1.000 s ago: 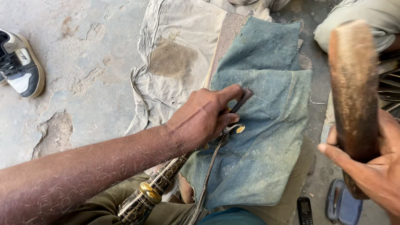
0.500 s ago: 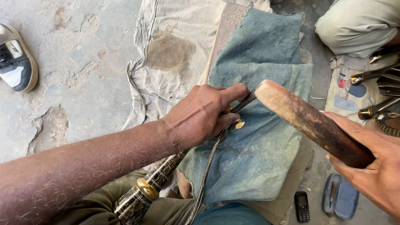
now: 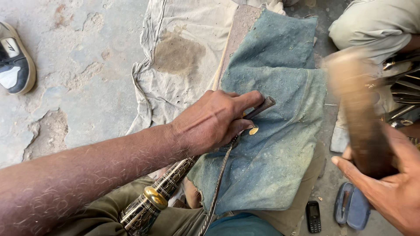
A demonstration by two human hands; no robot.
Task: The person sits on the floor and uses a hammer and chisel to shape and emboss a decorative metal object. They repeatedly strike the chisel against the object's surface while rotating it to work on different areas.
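My left hand (image 3: pixel 214 120) presses down on a blue-green cloth (image 3: pixel 275 131), gripping a dark metal punch (image 3: pixel 261 107) whose tip pokes out past my fingers. A small brass piece (image 3: pixel 253 130) shows just under the hand. An engraved brass-and-silver tube (image 3: pixel 162 196) and a thin metal strip (image 3: pixel 218 183) run from under my palm toward my lap. My right hand (image 3: pixel 385 188) grips a brown wooden mallet (image 3: pixel 358 113), raised and motion-blurred to the right of the cloth.
A stained beige cloth (image 3: pixel 183 52) lies under the blue one on the cracked concrete floor (image 3: pixel 74 87). A shoe (image 3: pixel 15 65) sits far left. A small black phone (image 3: pixel 313 216) and a blue case (image 3: pixel 352 205) lie at bottom right. Another person's knee (image 3: pixel 372 26) and metal tools (image 3: pixel 404 100) are at right.
The mallet struck down at the punch half a second ago and has swung back up to the right. My left hand has stayed put on the punch.
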